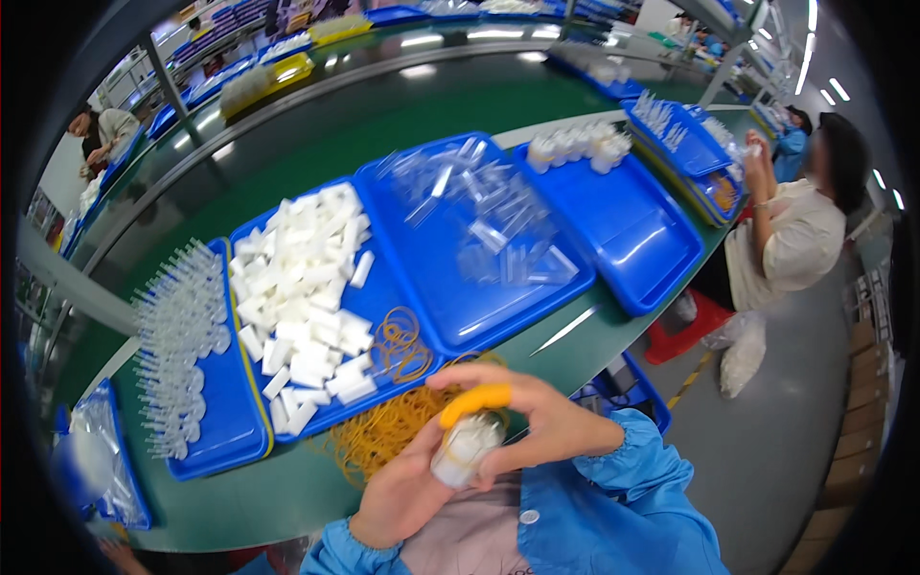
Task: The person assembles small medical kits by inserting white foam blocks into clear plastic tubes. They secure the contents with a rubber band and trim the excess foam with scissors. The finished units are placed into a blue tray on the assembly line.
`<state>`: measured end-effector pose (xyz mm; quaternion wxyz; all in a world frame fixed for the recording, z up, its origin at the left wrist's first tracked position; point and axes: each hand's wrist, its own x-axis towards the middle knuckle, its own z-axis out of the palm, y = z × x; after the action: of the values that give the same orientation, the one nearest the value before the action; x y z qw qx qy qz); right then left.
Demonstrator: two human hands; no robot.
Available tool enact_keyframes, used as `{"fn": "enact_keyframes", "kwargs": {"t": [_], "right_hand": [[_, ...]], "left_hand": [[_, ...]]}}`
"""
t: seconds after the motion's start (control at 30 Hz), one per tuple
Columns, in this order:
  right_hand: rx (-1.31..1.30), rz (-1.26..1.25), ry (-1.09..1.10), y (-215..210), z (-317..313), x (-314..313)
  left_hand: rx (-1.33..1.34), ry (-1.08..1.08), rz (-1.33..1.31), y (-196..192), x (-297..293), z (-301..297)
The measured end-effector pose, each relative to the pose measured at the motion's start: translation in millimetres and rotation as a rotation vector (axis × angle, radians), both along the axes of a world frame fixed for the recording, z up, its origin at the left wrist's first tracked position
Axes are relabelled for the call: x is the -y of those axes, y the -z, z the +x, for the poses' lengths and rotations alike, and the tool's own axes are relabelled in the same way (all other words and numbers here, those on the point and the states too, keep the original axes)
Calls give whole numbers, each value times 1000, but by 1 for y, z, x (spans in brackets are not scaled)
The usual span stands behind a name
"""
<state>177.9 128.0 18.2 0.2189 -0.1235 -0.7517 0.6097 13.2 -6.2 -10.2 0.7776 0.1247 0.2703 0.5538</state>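
Note:
Both my hands are in front of my chest, closed around a short white rounded bundle [466, 448] that looks wrapped; what it is made of I cannot make out. My left hand [402, 496] supports it from the left and below. From the right, my right hand [546, 422] grips it, with an orange finger cot [476, 402] on a finger lying across its top. Just beyond my hands, a loose heap of tan rubber bands [369, 436] lies on the table, and several more bands [402, 345] rest on the corner of a blue tray [379, 302].
White blocks [302, 278] heap in that tray. Left of it, a blue tray [218, 436] bears clear thin-stemmed pieces [177, 355]. Clear tubes [489, 206] fill another tray; white rounded pieces [580, 147] stand in the one beyond. A pointed white tool [565, 328] lies near the edge. A co-worker [795, 225] sits right.

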Motion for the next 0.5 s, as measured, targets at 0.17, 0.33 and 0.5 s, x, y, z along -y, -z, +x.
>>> {"fn": "enact_keyframes", "kwargs": {"t": [0.17, 0.33, 0.5], "right_hand": [[-188, -112, 627, -32, 40, -78], [-50, 358, 1066, 6, 76, -202], [342, 1007, 1309, 25, 82, -279]], "left_hand": [[-337, -259, 190, -15, 4, 2], [-503, -527, 156, -6, 16, -9], [-504, -607, 140, -14, 24, -14]]}}
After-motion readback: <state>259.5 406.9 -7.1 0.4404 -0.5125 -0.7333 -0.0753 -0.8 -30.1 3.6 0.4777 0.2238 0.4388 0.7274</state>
